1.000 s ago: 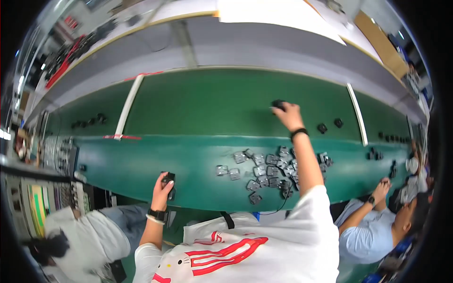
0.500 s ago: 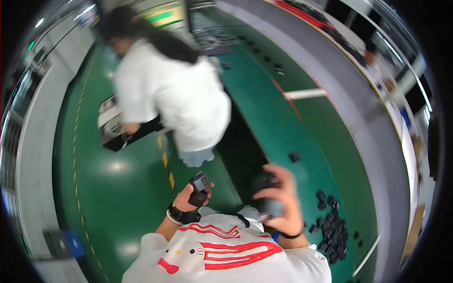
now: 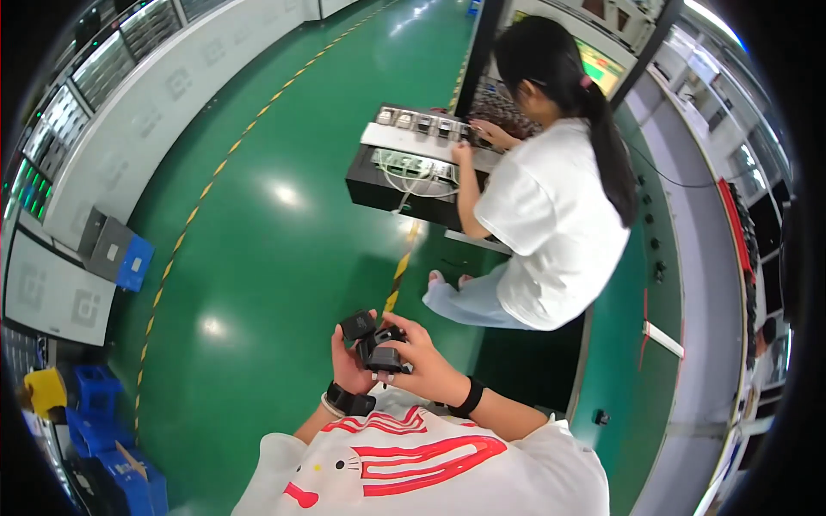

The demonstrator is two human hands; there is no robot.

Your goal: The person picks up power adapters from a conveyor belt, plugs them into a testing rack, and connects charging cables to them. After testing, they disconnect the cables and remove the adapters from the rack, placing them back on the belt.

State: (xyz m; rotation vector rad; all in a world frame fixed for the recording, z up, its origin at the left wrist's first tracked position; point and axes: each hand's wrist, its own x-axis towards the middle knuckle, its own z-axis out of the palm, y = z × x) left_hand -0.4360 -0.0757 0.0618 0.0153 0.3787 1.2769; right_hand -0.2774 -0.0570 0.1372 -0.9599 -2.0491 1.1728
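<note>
Close together in front of my shirt, both hands are closed on small black devices. A black box-shaped device (image 3: 358, 325) rests against the fingers of my left hand (image 3: 344, 365), which grips it. My right hand (image 3: 423, 357) grips a black power adapter (image 3: 385, 359) with two short pale prongs pointing toward me. Between the hands, further black parts partly overlap, and the fingers hide where one ends and another begins.
Ahead on the right, a person (image 3: 551, 224) in a white shirt works at a black bench (image 3: 396, 193) with a row of small devices and pale cables. Blue bins (image 3: 129, 477) stand at lower left. Yellow-black tape (image 3: 191, 215) crosses the green floor; a long bench (image 3: 701, 284) curves along the right.
My view has turned left. My right hand has come in from the right beside my left hand, bringing its black device. The other person now appears farther right, hands on the bench devices.
</note>
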